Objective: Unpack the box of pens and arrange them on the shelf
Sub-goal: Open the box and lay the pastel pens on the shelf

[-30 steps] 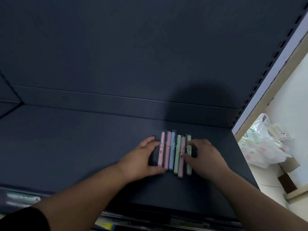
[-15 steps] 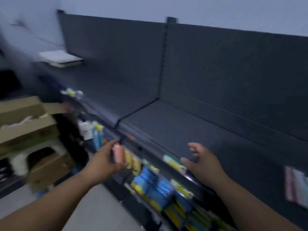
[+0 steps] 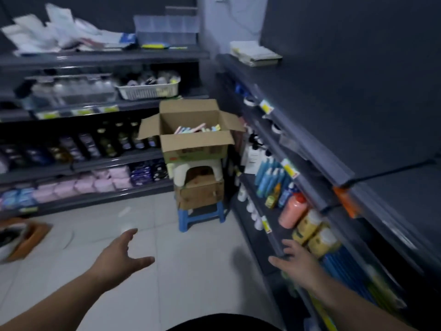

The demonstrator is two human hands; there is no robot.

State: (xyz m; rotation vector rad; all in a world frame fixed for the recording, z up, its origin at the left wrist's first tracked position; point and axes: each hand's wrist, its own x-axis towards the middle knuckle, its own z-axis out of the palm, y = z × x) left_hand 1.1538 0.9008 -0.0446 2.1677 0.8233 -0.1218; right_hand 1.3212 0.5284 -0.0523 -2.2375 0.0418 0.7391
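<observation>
Ahead, open cardboard box (image 3: 191, 130), pastel pens (image 3: 191, 129) inside

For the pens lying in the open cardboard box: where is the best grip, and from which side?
From above, through the open top: the cardboard box has its flaps folded out and its walls block a sideways reach. The pens lie roughly flat, so curling fingers across their barrels near mid-length probably works best. Exact pen poses are blurred.

Open box (image 3: 191, 142) of what look like pens (image 3: 193, 129) sits on a stool (image 3: 181, 170); left hand (image 3: 121, 256) and right hand (image 3: 296, 261) spread-fingered
</observation>
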